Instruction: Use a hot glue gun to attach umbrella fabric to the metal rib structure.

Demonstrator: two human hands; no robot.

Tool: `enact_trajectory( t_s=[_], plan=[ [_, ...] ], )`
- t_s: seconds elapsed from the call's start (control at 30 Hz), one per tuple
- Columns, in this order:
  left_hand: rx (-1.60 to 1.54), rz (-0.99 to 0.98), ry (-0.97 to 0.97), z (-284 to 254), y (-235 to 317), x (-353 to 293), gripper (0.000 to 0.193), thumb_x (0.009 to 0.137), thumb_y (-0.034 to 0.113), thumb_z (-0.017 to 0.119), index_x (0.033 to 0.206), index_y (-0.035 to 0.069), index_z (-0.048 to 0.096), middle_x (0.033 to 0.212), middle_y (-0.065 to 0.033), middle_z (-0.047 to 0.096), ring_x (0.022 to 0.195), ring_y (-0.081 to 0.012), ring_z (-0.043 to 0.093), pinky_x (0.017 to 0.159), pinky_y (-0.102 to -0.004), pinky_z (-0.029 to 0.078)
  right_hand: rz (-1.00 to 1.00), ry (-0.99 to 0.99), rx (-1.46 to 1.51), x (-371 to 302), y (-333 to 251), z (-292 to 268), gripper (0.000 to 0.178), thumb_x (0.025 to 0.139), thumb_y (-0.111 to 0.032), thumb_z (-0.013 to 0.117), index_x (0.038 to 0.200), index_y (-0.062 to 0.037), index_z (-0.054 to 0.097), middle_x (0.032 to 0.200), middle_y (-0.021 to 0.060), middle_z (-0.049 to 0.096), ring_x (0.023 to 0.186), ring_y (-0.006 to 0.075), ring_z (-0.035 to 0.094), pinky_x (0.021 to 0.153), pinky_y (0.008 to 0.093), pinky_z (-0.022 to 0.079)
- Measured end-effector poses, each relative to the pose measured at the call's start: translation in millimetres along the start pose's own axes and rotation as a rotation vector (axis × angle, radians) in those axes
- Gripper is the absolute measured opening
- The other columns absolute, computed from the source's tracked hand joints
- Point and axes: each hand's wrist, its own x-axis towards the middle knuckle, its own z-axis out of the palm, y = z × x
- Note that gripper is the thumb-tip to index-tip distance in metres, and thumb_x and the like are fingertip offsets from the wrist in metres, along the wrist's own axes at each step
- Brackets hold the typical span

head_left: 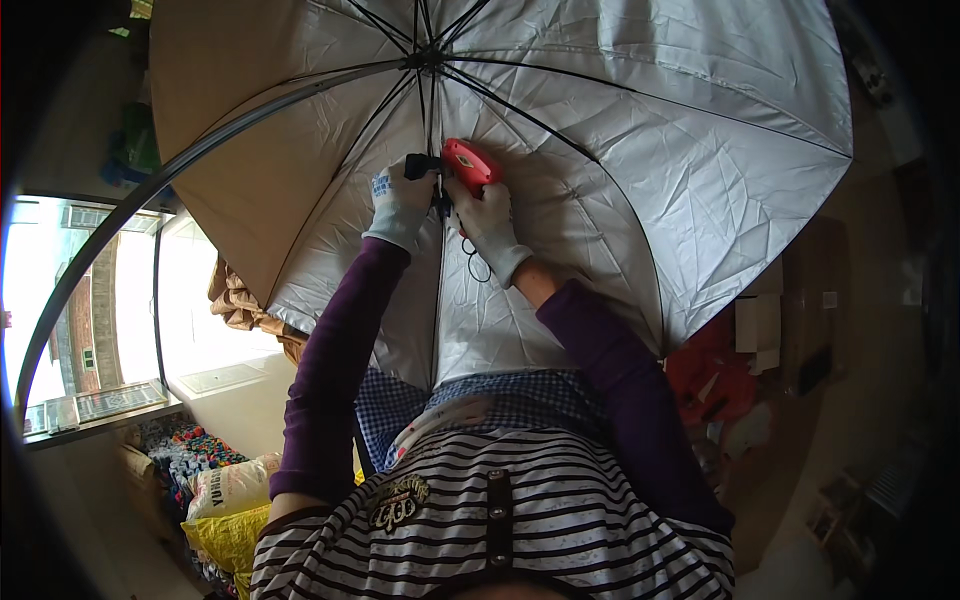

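An opened umbrella (560, 250) with a silver inner side and dark ribs spreads across my lap, its underside facing me. Both hands wear pale work gloves and meet at the rib that runs toward me. My left hand (400, 200) is closed on a black fitting (421, 166) beside that rib. My right hand (487, 222) grips a red handheld tool (470, 166) with a rounded body, just right of the rib. The tool's working end is hidden by my fingers. A thin black loop (476, 262) hangs below the right hand against the fabric.
The umbrella's shaft (190, 160) sweeps from the hub (425, 60) toward the left. A bright window (110, 310) lies at the left. Below it are a white sack (232, 492), a yellow bag (222, 540) and multicoloured bits. Red material (712, 380) and a pale box (758, 330) sit at the right.
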Motion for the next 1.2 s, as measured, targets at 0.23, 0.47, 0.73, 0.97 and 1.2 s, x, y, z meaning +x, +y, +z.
enact_trajectory(
  t_s=[0.23, 0.47, 0.73, 0.97, 1.2],
  plan=[
    [-0.019, 0.029, -0.027, -2.1, 5.5, -1.1, 0.019, 0.082, 0.011, 0.064, 0.097, 0.002, 0.071, 0.066, -0.0058, 0.066, 0.055, -0.0106, 0.061, 0.047, -0.0259, 0.047, 0.063, -0.051, 0.276, 7.4, 2.9, -14.0, 0.021, 0.088, -0.022, 0.065, 0.096, -0.0024, 0.065, 0.082, 0.0022, 0.065, 0.068, 0.0108, 0.063, 0.060, 0.0268, 0.051],
    [-0.038, -0.081, -0.099, -3.8, 4.3, 5.7, 0.017, 0.084, 0.008, 0.061, 0.097, 0.002, 0.071, 0.067, -0.0045, 0.066, 0.054, -0.0092, 0.060, 0.044, -0.0248, 0.045, 0.237, -0.318, 0.785, 32.0, 32.1, -29.4, 0.039, 0.092, -0.018, 0.061, 0.127, -0.0026, 0.053, 0.111, 0.0072, 0.065, 0.095, 0.0161, 0.066, 0.083, 0.0286, 0.054],
    [-0.205, -0.157, -0.124, -4.3, -0.6, 4.1, 0.015, 0.085, 0.013, 0.063, 0.093, 0.004, 0.071, 0.065, -0.0059, 0.065, 0.052, -0.0122, 0.060, 0.044, -0.0285, 0.046, 0.287, -0.453, 0.755, 33.1, 23.8, -43.9, 0.041, 0.096, -0.022, 0.056, 0.130, -0.0015, 0.051, 0.119, 0.0066, 0.063, 0.110, 0.0151, 0.060, 0.095, 0.0295, 0.048],
    [-0.227, -0.199, -0.160, -1.5, -5.9, 7.4, 0.017, 0.088, 0.005, 0.057, 0.098, 0.002, 0.070, 0.069, -0.0033, 0.065, 0.052, -0.0099, 0.058, 0.045, -0.0249, 0.044, 0.275, -0.533, 0.587, 45.3, 16.4, -55.3, 0.041, 0.095, -0.022, 0.057, 0.130, -0.0012, 0.051, 0.118, 0.0072, 0.063, 0.107, 0.0150, 0.061, 0.095, 0.0289, 0.048],
    [-0.253, -0.125, -0.154, -1.6, -12.2, 5.0, 0.015, 0.087, 0.005, 0.057, 0.095, 0.001, 0.070, 0.070, -0.0039, 0.065, 0.052, -0.0101, 0.058, 0.047, -0.0258, 0.046, 0.303, -0.487, 0.394, 34.2, -22.4, -54.9, 0.037, 0.091, -0.021, 0.063, 0.122, -0.0038, 0.056, 0.107, 0.0061, 0.066, 0.096, 0.0149, 0.065, 0.086, 0.0299, 0.053]
  ],
)
